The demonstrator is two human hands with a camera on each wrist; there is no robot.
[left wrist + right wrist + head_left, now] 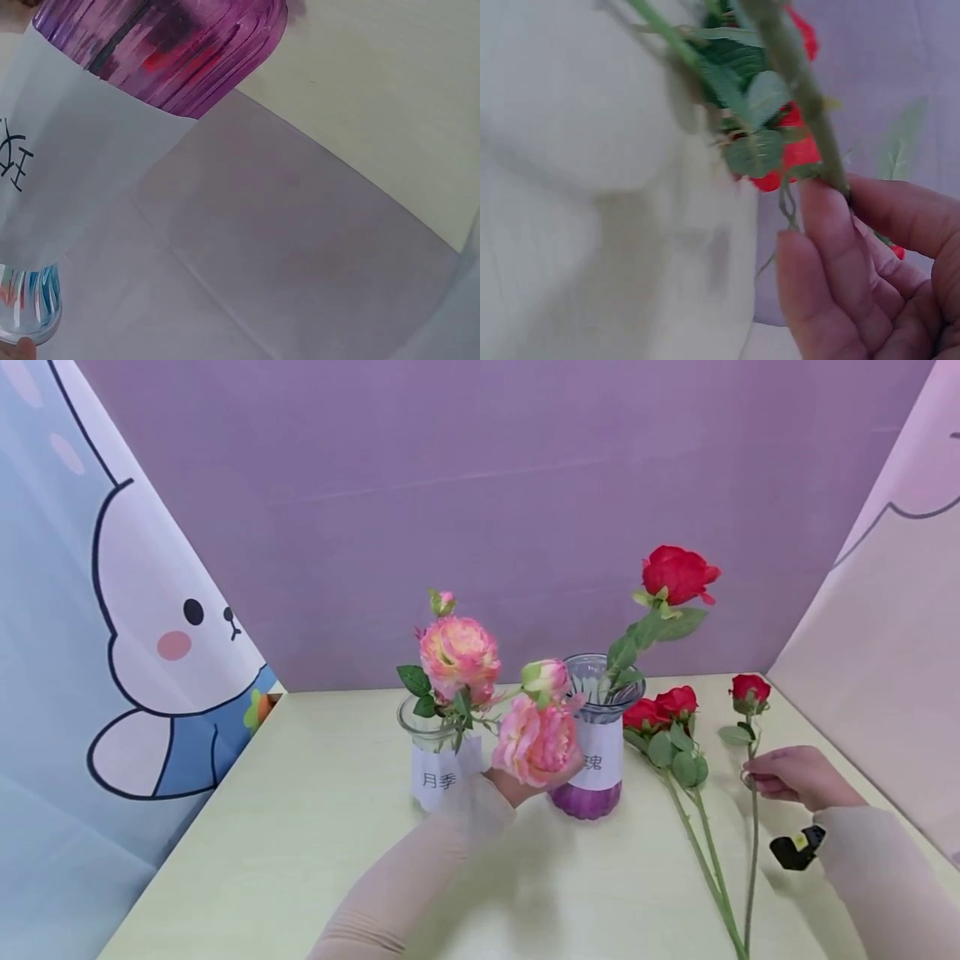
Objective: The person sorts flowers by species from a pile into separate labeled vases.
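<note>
Two vases (438, 764) (588, 800): pink flowers (459, 656), red rose (678, 575) — right hand (798, 772) pinches loose rose (752, 692), left hand (522, 783) — grip unclear.

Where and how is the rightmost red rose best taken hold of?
Probably best by its stem, just below the leaf, coming from the right, as the right hand does: the stem is slender there, the bloom broader, and the other roses' stems crowd it from the left lower down.

A pink flower (536, 743) hides most of the left hand (519, 787), leaving its grip unclear, and part of the label (607, 752) on the purple vase (588, 801). The head view's bottom edge cuts the rose stems (753, 860) and both sleeves (408, 881); the left wrist view crops the vase's base.
</note>
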